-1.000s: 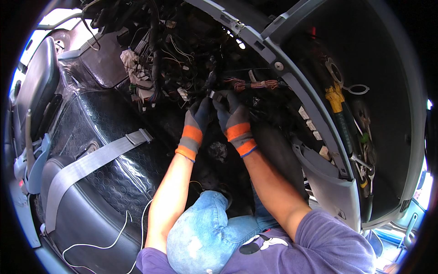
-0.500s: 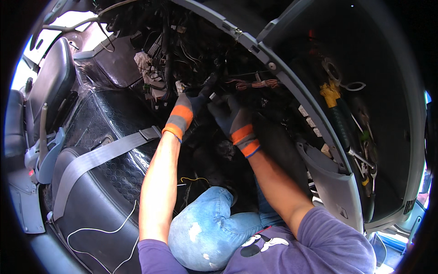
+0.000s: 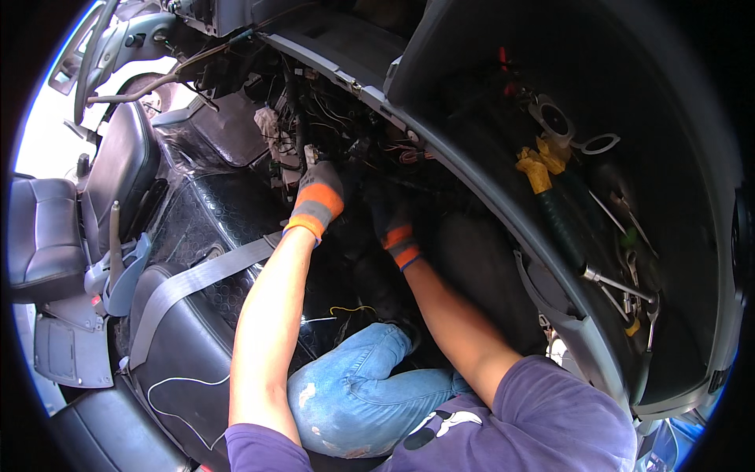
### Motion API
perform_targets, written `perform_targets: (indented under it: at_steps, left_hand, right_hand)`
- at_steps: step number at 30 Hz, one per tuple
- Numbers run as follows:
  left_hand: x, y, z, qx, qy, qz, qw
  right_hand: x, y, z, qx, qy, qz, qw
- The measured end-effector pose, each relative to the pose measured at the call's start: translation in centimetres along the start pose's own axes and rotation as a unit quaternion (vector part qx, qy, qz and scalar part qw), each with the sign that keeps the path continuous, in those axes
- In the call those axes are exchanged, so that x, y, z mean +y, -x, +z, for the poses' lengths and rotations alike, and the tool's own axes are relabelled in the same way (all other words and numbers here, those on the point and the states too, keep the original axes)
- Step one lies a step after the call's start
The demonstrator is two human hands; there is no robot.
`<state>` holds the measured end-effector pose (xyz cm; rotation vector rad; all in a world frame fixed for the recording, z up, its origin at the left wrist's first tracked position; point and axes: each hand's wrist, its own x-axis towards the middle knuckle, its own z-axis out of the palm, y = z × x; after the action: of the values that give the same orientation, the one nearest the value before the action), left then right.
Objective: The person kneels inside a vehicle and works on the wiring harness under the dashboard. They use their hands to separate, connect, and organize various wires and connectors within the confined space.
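Observation:
In the head view, my left hand, in a grey and orange glove, is curled at the exposed wiring, just below a white connector; whatever it grips is hidden. My right hand, in a matching glove, reaches into deep shadow under the dashboard frame, right of the left hand; its fingers are too dark to make out. A thick black harness with thin wires hangs above the hands, and a bundle of reddish wires lies above the right hand.
An open dashboard compartment on the right holds wrenches and a yellow-wrapped tool. On the left are black seats, a lever, a grey seat belt and a white cable. My bent knee is between my forearms.
The view has tilted, showing more seat and upper dashboard. My hands, close together a second ago around a small light-coloured item, have moved apart; the right has sunk into shadow and that item no longer shows.

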<state>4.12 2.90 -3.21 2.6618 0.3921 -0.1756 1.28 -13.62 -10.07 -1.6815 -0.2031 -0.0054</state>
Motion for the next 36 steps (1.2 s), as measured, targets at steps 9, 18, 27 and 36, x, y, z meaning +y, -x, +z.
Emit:
perform_targets:
  at_steps: [9,18,27,36]
  left_hand:
    - [0.9,3.1,0.1,-0.114,0.563,-0.055,0.817]
    - [-0.4,2.6,2.1,-0.164,0.606,-0.049,0.777]
    - [-1.4,0.2,3.0,-0.022,0.078,0.173,0.982]
    - [2.9,2.7,0.1,0.022,0.043,-0.003,0.999]
  right_hand:
    - [5.1,-1.0,0.7,-0.112,0.156,-0.053,0.98]
    - [6.1,-2.9,0.4,-0.174,0.163,-0.04,0.97]
    - [-5.7,-1.8,0.4,-0.065,-0.484,0.35,0.799]
    - [-3.7,-3.0,-0.3,-0.103,-0.206,0.223,0.947]
